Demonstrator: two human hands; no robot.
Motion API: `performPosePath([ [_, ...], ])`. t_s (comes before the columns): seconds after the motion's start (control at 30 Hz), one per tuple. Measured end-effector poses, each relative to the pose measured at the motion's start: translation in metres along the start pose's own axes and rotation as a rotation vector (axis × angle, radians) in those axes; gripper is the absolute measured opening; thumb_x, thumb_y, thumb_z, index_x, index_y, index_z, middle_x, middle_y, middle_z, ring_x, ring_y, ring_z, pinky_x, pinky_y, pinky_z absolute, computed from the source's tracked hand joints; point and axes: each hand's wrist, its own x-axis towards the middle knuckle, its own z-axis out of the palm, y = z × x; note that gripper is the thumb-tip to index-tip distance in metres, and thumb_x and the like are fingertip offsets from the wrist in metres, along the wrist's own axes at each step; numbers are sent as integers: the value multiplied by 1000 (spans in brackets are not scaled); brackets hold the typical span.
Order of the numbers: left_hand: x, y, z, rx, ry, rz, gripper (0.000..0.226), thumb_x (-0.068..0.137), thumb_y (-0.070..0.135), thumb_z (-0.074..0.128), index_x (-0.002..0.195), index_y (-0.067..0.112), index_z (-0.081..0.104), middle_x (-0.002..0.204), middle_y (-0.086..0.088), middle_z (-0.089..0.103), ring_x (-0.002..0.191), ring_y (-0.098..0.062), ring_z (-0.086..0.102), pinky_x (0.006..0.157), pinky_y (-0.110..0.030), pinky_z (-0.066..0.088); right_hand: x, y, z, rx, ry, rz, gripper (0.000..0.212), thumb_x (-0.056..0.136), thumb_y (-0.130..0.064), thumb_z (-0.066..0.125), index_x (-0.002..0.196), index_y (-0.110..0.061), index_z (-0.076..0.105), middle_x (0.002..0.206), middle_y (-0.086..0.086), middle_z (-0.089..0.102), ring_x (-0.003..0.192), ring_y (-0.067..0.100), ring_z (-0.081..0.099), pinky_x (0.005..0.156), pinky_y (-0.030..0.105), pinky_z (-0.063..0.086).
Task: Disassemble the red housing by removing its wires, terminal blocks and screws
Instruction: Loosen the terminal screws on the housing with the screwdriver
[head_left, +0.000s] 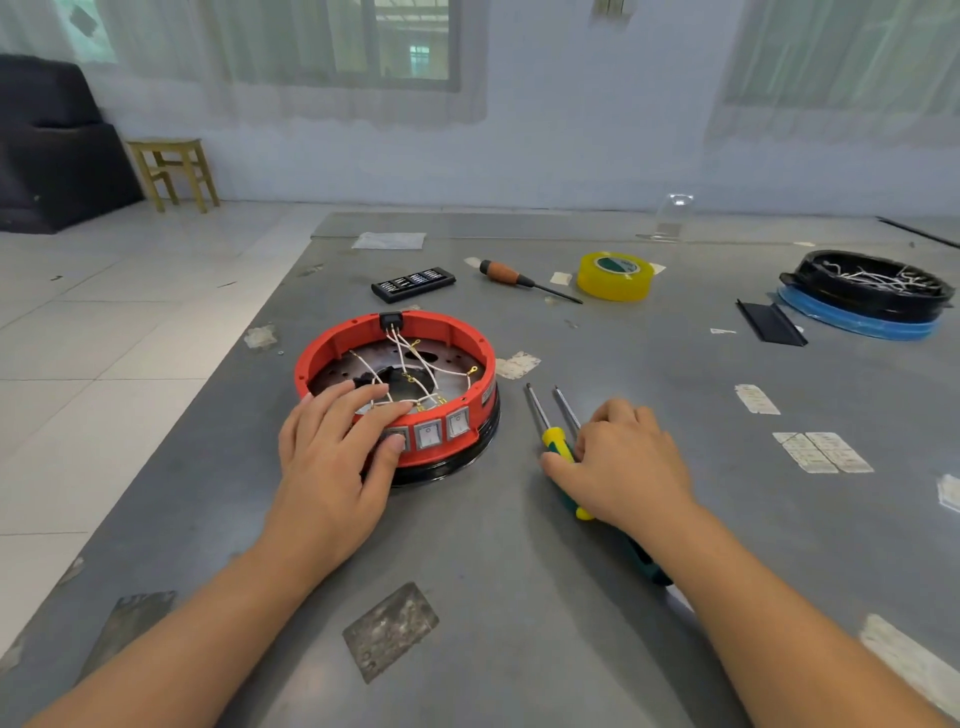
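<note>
The round red housing (343, 338) sits on a black base on the grey table. White wires (410, 358) with gold lugs cross its inside, and rocker switches (429, 434) line its near wall. My left hand (332, 452) rests on the housing's near rim, fingers over the edge and thumb on the outer wall by the switches. My right hand (623, 462) lies over two screwdrivers to the right of the housing; its fingers curl round the yellow-green handle (557, 444). The second shaft (566, 408) runs beside the first.
A bit set case (413, 284), an orange-handled screwdriver (511, 275) and a yellow tape roll (615, 276) lie farther back. A black dish with loose wires (872, 291) on a blue ring stands at far right, a black strip (771, 322) beside it. The table's left edge runs diagonally.
</note>
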Motion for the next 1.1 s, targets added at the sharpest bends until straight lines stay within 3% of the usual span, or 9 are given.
performPosePath([
  [0.1,3,4,-3,-18,-15,-41,39,102,43,45,125,26,71,134,8,65,136,-20,50,124,-36,13,10,4,-3,262,-77,36,45,89,-53,54,64,-15,55,96,1,51,102,25,45,82,36,44],
  [0.2,8,10,-1,-14,-14,-95,38,99,52,45,116,30,71,124,13,65,129,-16,50,122,-39,12,27,17,-15,621,-115,135,49,86,-50,63,70,-5,51,68,4,50,69,21,53,62,33,39],
  [0.33,19,29,11,-44,-26,-261,41,91,64,42,103,32,65,111,16,58,126,-15,42,125,-44,4,60,42,-23,865,-72,239,31,90,-32,67,92,-1,65,84,11,76,75,30,76,71,46,64],
  [0.47,19,32,19,-66,8,-276,42,89,63,47,103,27,66,113,11,60,126,-19,44,126,-56,12,94,65,-3,506,103,232,22,94,-36,63,92,-14,63,91,10,70,87,30,63,70,38,51],
  [0.57,16,26,19,-42,7,-220,40,93,61,47,106,29,69,116,12,60,127,-19,45,126,-56,12,111,74,19,460,235,161,19,96,-36,66,97,-18,61,95,9,66,84,25,53,67,33,38],
  [0.67,16,22,19,-54,-3,-202,40,94,62,46,107,32,70,117,17,56,128,-16,44,126,-54,9,122,78,31,385,313,108,23,96,-38,66,103,-17,66,96,7,64,85,26,53,70,34,40],
  [0.83,16,22,17,-56,-16,-207,41,93,64,45,108,34,69,118,20,53,131,-15,43,127,-49,5,124,81,39,252,291,59,32,96,-42,65,114,-16,68,107,9,64,102,31,58,83,38,46],
  [1.0,15,24,11,-84,-25,-212,43,92,64,45,117,36,67,120,21,55,134,-13,42,127,-45,2,106,77,34,187,317,107,59,95,-49,65,145,-20,50,142,9,48,129,33,45,105,45,40],
  [1.1,16,24,9,-82,-37,-189,43,93,62,46,120,39,70,125,16,59,136,-15,43,128,-45,1,82,70,21,344,480,41,45,94,-43,68,131,-19,59,130,5,54,119,25,49,97,36,42],
])
